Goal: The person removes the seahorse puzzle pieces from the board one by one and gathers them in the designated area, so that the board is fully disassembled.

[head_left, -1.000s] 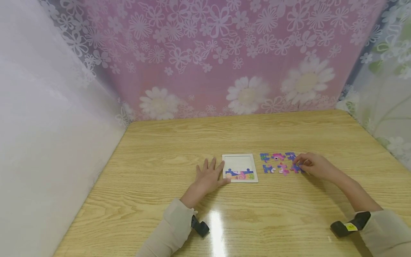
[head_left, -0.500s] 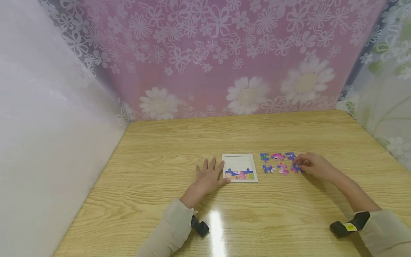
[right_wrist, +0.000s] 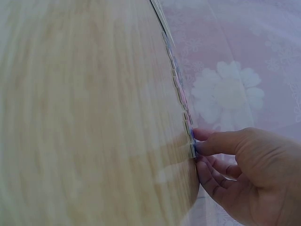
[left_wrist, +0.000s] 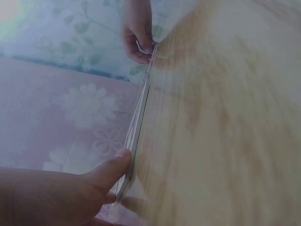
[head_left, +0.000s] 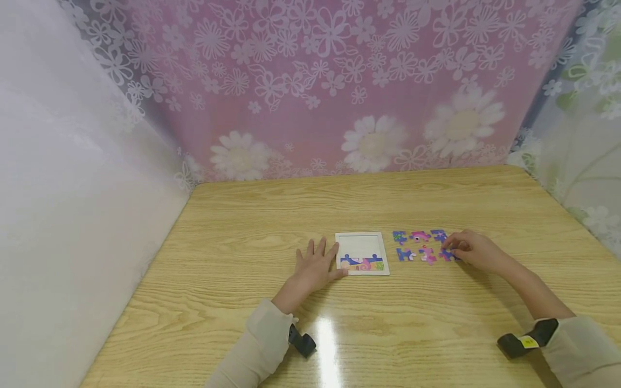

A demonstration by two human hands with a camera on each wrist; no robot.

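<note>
Nothing has been newly placed: the frame [head_left: 360, 246] is touched by a spread left hand [head_left: 314, 269], a puzzle piece [head_left: 445, 256] pinched by the right hand [head_left: 474, 251].

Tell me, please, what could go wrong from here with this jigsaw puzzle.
The right hand has hold of the near-right jigsaw piece, close to the far-right jigsaw piece; lifting it might nudge that neighbour. The left hand touches the left edge of the puzzle frame; an accidental push there could jostle the bottom row of pieces inside.
</note>
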